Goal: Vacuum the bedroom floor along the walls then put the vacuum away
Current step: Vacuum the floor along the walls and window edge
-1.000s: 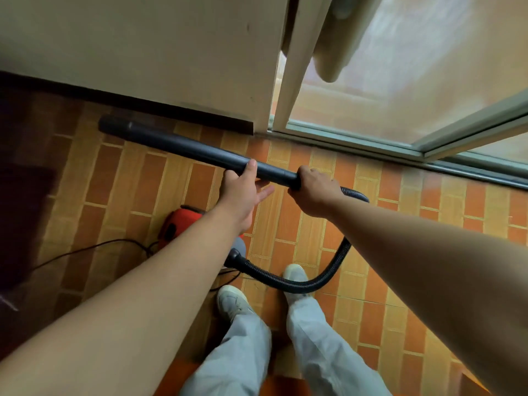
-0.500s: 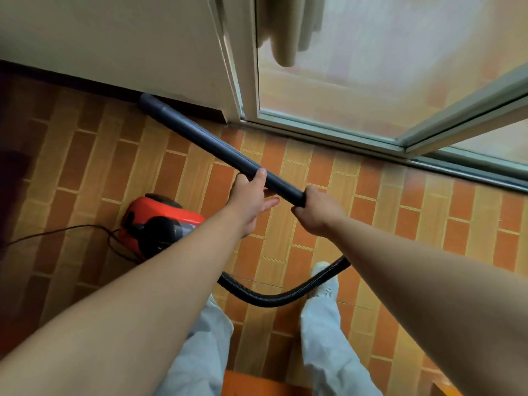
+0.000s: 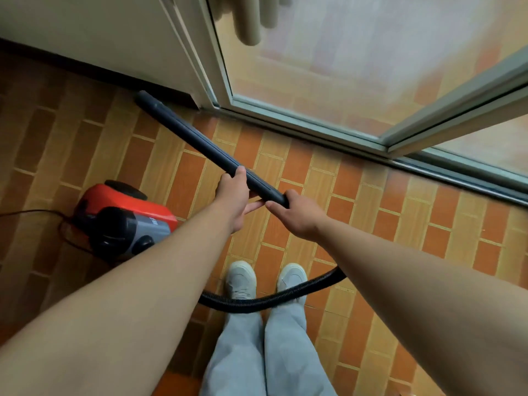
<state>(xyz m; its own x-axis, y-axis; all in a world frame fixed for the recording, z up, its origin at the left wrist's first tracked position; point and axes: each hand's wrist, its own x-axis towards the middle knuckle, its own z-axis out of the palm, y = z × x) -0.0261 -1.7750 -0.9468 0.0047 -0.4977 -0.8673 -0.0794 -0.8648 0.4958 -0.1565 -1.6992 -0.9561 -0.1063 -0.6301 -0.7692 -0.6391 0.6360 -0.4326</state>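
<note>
Plainly, both hands gripped the black wand (image 3: pixel 200 147): the left hand (image 3: pixel 233 195) with its thumb over the tube, the right hand (image 3: pixel 297 215) curled round its near end. The wand's tip lay at the wall's foot just beside the door frame (image 3: pixel 205 81). The red vacuum body (image 3: pixel 123 218) sat well left of that frame, and its ribbed hose (image 3: pixel 257 301) crossed the white shoes (image 3: pixel 241 278).

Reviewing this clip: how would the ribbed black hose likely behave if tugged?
Probably floppy: the hose sags in a loose curve by the shoes, while the wand looks rigid in the left hand and right hand. A firm tug would likely roll the red canister, which appears to have a wheel.
</note>
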